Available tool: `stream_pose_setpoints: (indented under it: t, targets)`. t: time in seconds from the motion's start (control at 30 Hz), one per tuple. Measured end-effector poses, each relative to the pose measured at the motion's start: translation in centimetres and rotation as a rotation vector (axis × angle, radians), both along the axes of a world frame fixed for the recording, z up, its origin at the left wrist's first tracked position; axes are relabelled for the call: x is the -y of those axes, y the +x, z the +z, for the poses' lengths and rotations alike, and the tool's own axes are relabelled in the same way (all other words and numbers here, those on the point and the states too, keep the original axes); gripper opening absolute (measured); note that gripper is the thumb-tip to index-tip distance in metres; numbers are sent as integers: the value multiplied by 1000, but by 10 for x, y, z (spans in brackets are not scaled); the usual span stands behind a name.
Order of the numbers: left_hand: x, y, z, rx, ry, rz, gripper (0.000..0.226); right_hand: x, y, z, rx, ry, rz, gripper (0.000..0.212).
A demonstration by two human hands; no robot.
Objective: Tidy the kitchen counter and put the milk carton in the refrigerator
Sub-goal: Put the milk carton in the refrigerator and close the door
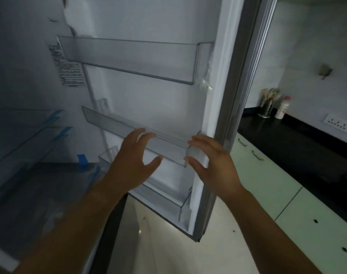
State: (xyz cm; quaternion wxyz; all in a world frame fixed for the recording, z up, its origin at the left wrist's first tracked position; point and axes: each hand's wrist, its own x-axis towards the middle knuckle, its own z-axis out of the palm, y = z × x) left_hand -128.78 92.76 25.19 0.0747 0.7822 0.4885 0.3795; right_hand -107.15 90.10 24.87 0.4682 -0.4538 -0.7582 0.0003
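The refrigerator door (153,95) stands open in front of me, white inside, with three clear bins. No milk carton is in view. My left hand (133,161) hovers with fingers spread in front of the middle bin (113,123) and holds nothing. My right hand (212,163) is at the right end of the same bin, fingers loosely bent with the thumb below, nothing in it. Whether its fingertips touch the bin I cannot tell. The upper bin (129,56) and lower bin (168,200) look bare.
Glass shelves (30,135) with blue tape (82,160) lie inside the refrigerator at left. Right of the door, a black counter (287,143) carries a utensil holder (266,109) and a white bottle (282,110) above pale green cabinets (277,184). A wall socket (339,123) sits behind.
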Motion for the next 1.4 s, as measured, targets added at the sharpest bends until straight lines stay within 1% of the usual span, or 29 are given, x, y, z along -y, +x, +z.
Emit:
stream_pose_setpoints:
  t: [0.17, 0.3, 0.43, 0.5, 0.57, 0.63, 0.8, 0.87, 0.97, 1.03, 1.1, 1.17, 1.3, 1.4]
  targets:
    - [27, -2, -13, -8, -48, 110, 81, 27, 10, -6, -162, 62, -25, 35]
    - [44, -8, -17, 16, -59, 213, 83, 41, 20, -15, -234, 24, -33, 35]
    - [69, -5, -26, 124, -45, 312, 79, 43, 25, -21, -341, -23, -12, 53]
    - [82, -4, -30, 137, -33, 391, 74, 40, 24, -23, -328, -92, 29, 67]
    - [97, -3, -33, 115, -18, 473, 68, 40, 20, -25, -291, -199, 94, 76]
    - [115, -2, -36, 103, -27, 557, 63, 39, 16, -28, -259, -187, 132, 74]
    - [167, -10, -41, 93, -103, 829, 56, 47, -4, -36, -252, -19, 245, 64]
    - [191, -11, -40, 141, -62, 923, 51, 53, -17, -40, -244, -3, 291, 63]
    - [221, -12, -36, 187, 22, 1028, 49, 62, -38, -45, -253, -9, 438, 57]
    - [235, -20, -33, 204, 22, 1095, 49, 66, -54, -46, -279, 9, 566, 53]
    - [244, -32, -30, 229, 16, 1163, 49, 70, -73, -45, -294, 21, 649, 52]
    - [251, -48, -26, 244, 26, 1206, 48, 71, -93, -43, -281, 28, 677, 53]
    - [253, -87, -19, 232, 41, 1253, 47, 69, -134, -37, -296, -21, 745, 56]
    - [245, -123, -15, 208, 41, 1254, 49, 72, -159, -40, -296, 8, 761, 57]
